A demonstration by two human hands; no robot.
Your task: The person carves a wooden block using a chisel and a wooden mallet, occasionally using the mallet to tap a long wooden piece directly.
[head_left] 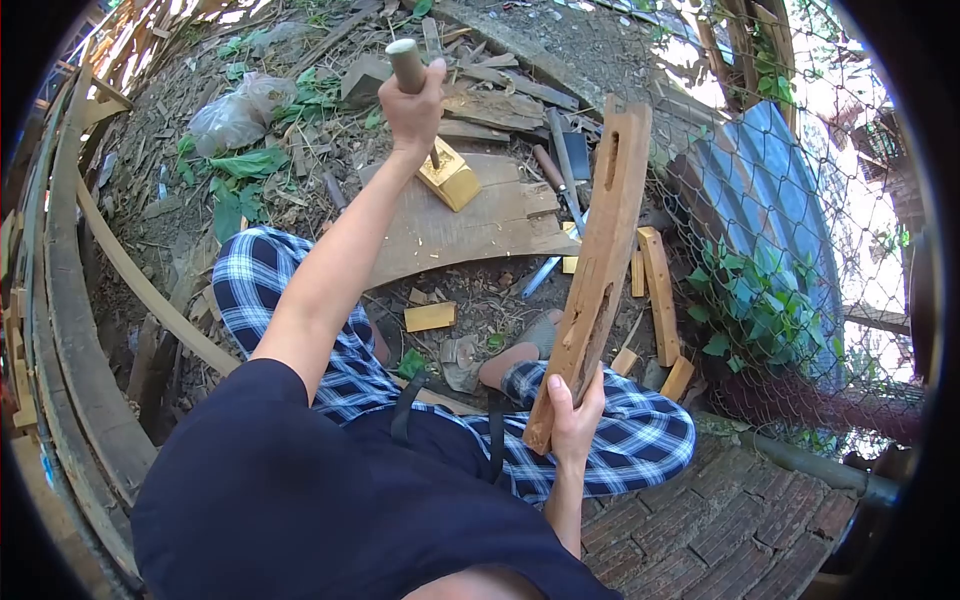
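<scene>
My left hand is raised over the work board and closed around a thick round wooden handle with a pale flat end; what lies below the grip is mostly hidden. Under that wrist a yellow wooden block with a dark piece at its top sits on a broad worn board. My right hand grips the lower end of a long, slightly curved wooden beam. The beam is tilted upright, with long slots cut in its face and two prongs at its top.
A wooden-handled tool lies right of the board. Small yellow wood blocks and a longer piece lie on the ground. Wood scraps and a plastic bag are beyond. Right stand a wire fence and metal sheet; long planks line the left.
</scene>
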